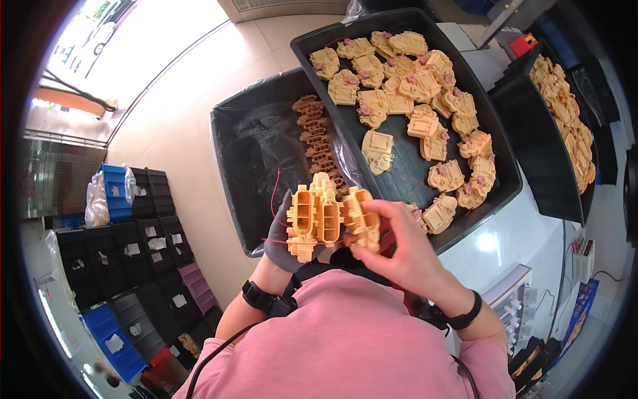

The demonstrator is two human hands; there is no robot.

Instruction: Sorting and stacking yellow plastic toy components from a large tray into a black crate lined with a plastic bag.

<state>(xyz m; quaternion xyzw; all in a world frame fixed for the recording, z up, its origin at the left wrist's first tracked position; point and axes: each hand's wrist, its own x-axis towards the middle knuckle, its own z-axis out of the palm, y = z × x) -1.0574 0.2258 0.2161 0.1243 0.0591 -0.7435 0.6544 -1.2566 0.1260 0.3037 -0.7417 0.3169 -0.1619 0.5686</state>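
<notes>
Grips a cluster of cream-yellow plastic housings [315,219] at the near middle with the grey-gloved left hand [279,253], fingers mostly hidden behind it, a thin red wire [273,199] curving up at the left. Pinches a single housing [363,226] between thumb and fingers of the bare right hand [403,246], just right of the cluster; cannot tell whether touching it. Faces, farther off, a plastic-lined black bin [259,149] at left with a row of housings [319,143] inside, a black tray [402,183] strewn with more at right, and stacked crates [100,256] farther left.
</notes>
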